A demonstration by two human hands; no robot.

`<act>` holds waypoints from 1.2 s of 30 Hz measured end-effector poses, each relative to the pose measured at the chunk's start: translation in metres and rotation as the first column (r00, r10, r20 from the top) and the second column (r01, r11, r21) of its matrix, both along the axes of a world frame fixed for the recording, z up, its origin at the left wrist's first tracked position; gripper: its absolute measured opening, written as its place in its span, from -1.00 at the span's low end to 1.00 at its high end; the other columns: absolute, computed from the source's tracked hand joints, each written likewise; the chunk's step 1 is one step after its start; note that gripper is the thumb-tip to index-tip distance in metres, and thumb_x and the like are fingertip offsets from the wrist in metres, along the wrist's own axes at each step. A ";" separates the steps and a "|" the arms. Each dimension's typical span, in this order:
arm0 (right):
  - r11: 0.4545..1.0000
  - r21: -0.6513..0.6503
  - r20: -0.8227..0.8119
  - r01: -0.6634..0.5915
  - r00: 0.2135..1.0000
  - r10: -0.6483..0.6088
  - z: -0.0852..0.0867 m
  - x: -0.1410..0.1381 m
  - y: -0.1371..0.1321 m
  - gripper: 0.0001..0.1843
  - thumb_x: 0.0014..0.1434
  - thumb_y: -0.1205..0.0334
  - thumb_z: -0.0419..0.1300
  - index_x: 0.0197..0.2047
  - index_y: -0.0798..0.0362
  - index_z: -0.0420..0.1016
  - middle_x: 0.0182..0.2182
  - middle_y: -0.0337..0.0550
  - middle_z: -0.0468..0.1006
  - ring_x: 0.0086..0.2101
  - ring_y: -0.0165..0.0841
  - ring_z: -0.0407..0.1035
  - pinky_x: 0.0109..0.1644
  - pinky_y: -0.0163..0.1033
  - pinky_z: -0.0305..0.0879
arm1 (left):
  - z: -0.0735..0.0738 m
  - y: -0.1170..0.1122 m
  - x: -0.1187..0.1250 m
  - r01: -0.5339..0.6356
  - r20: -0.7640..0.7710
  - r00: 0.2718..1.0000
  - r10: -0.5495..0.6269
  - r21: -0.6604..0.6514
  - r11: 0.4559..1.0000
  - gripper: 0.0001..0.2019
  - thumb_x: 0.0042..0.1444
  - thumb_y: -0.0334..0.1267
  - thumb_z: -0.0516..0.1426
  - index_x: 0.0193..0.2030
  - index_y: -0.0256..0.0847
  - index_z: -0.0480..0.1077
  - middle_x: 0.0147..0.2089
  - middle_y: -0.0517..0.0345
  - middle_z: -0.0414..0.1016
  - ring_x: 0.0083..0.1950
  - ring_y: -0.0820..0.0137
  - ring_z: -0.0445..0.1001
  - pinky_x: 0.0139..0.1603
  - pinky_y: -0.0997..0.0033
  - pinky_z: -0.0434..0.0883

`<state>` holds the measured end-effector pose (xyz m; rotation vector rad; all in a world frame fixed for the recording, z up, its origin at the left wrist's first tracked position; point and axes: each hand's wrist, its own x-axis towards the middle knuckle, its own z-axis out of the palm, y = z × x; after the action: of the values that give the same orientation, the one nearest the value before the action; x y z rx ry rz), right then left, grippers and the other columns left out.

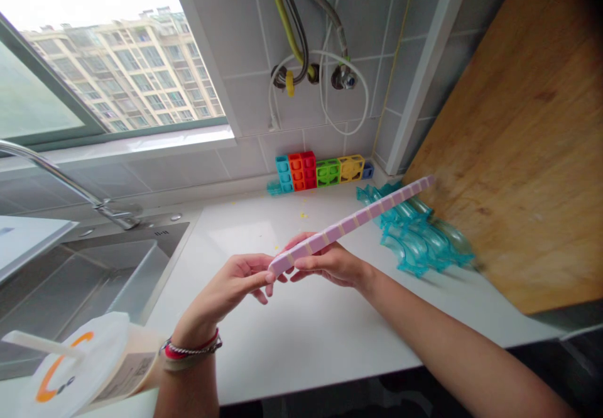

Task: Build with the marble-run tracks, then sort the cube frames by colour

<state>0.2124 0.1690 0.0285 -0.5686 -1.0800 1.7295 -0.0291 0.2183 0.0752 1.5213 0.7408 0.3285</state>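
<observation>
Both my hands hold a long thin pink strip [358, 220] with pale bands, raised above the white counter [292, 330]. My left hand [230, 286] pinches its near end with the fingertips. My right hand [330, 264] grips the same end from the other side, fingers closed under it. The strip slants up and away to the right, its far end over a heap of clear teal curved track pieces [419, 239]. A row of coloured block frames [320, 170], blue, red, green and yellow, stands against the tiled back wall.
A steel sink [94, 280] with a tap [70, 185] lies to the left. A lidded paper cup with a straw [89, 368] stands at the near left edge. A large wooden board [527, 135] leans at the right. Hoses hang on the wall above.
</observation>
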 end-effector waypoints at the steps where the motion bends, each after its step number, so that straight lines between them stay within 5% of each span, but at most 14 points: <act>1: 1.000 -0.019 -0.012 -0.025 1.000 0.025 -0.002 0.000 0.000 -0.56 0.09 0.21 0.53 0.03 0.07 0.59 -0.25 -0.13 0.71 -0.21 -0.27 0.64 -0.11 -0.17 0.62 | 0.000 0.000 -0.001 0.009 0.005 1.000 -0.009 -0.014 1.000 -0.63 0.16 0.04 0.36 -0.24 -0.30 0.59 -0.39 0.11 0.53 -0.37 0.44 0.46 -0.35 0.50 0.52; 6: 0.988 -0.136 -0.070 -0.070 0.996 0.061 -0.009 -0.005 -0.002 -0.57 0.07 0.24 0.54 0.00 0.07 0.61 -0.31 -0.18 0.68 -0.25 -0.35 0.61 -0.12 -0.25 0.59 | -0.001 -0.003 -0.001 -0.026 0.030 0.999 0.025 0.027 0.999 -0.70 0.12 -0.07 0.41 -0.23 -0.26 0.53 -0.38 0.17 0.53 -0.40 0.45 0.48 -0.36 0.47 0.51; 11: 0.974 -0.209 -0.119 0.081 0.987 -0.108 -0.009 -0.019 -0.003 -0.64 0.04 0.13 0.58 -0.18 0.08 0.62 -0.35 -0.25 0.60 -0.35 -0.47 0.51 -0.24 -0.40 0.50 | -0.006 -0.008 0.005 -0.089 -0.019 0.995 0.099 0.306 0.948 -0.73 0.16 -0.10 0.39 -0.17 -0.22 0.50 -0.31 0.14 0.56 -0.30 0.37 0.53 -0.36 0.43 0.51; 16: 0.957 -0.205 0.017 0.207 0.978 -0.208 -0.001 -0.021 -0.003 -0.62 -0.05 0.12 0.62 -0.29 0.08 0.57 -0.42 -0.30 0.54 -0.42 -0.48 0.42 -0.37 -0.40 0.37 | -0.003 -0.011 0.009 -0.071 -0.070 0.990 0.119 0.481 0.874 -0.75 0.23 -0.08 0.34 -0.12 -0.21 0.54 -0.28 0.11 0.59 -0.31 0.39 0.49 -0.39 0.48 0.48; 22: 0.958 -0.214 0.064 0.193 0.981 -0.183 0.004 -0.018 -0.002 -0.58 -0.13 0.12 0.64 -0.34 0.08 0.55 -0.49 -0.34 0.50 -0.47 -0.48 0.38 -0.38 -0.35 0.37 | 0.002 -0.015 0.010 -0.027 -0.086 0.993 0.077 0.475 0.880 -0.76 0.25 -0.07 0.32 -0.24 -0.21 0.50 -0.31 0.14 0.55 -0.31 0.41 0.47 -0.40 0.51 0.46; 36: 0.941 -0.213 0.149 0.264 0.960 -0.236 -0.004 -0.009 0.005 -0.29 -0.23 0.19 0.67 -0.05 0.03 0.44 -0.29 -0.21 0.70 -0.32 -0.34 0.59 -0.26 -0.29 0.49 | -0.015 -0.008 0.013 -0.051 -0.064 0.995 0.081 0.371 0.927 -0.71 0.24 -0.03 0.31 -0.27 -0.23 0.47 -0.31 0.06 0.62 -0.26 0.28 0.63 -0.25 0.36 0.55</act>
<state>0.2032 0.1738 0.0242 -0.9277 -0.8510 1.6202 -0.0158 0.2099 0.0600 1.8756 0.8259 0.4818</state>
